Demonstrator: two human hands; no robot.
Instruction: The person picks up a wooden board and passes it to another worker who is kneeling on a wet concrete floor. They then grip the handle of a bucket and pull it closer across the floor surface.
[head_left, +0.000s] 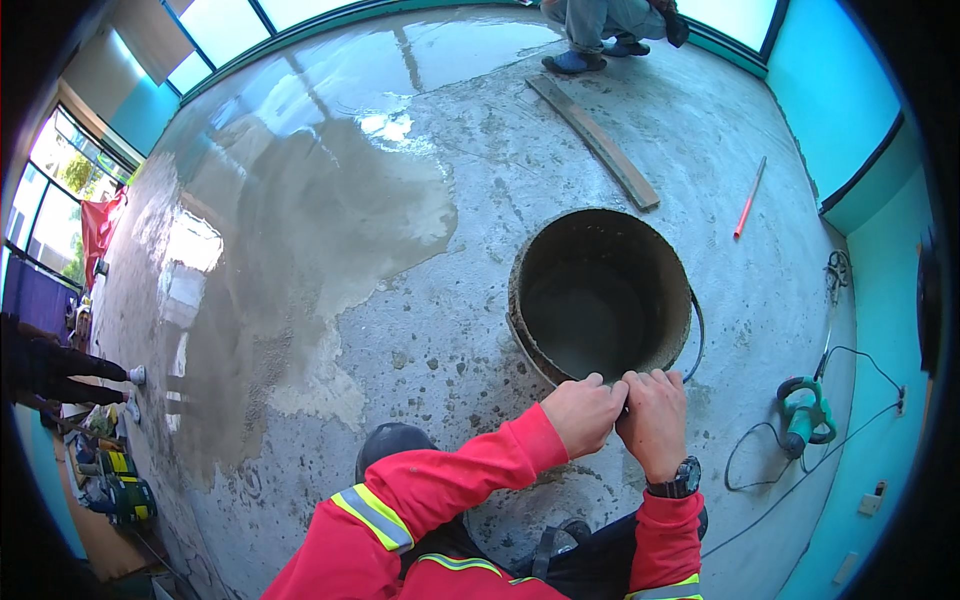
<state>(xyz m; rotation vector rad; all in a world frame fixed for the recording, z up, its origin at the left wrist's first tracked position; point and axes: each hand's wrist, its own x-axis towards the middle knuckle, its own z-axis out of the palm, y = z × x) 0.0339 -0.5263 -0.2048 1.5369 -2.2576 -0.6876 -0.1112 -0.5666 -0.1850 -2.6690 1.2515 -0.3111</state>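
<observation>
1. Grey-crusted round bucket [655, 300], open-topped, sits on the rough grey concrete floor [430, 345], between the shiny wet grey patch [330, 200] and the floor's right edge.
2. Left hand [582, 417] and right hand [652, 425] are side by side, both clamped on the bucket's near rim.
3. Step in hand, I'd guess: steadying or tilting the bucket by that rim.
4. Next move imo calls for an even two-handed grip, or the smooth grey stuff inside [590, 340] could slosh.
</observation>
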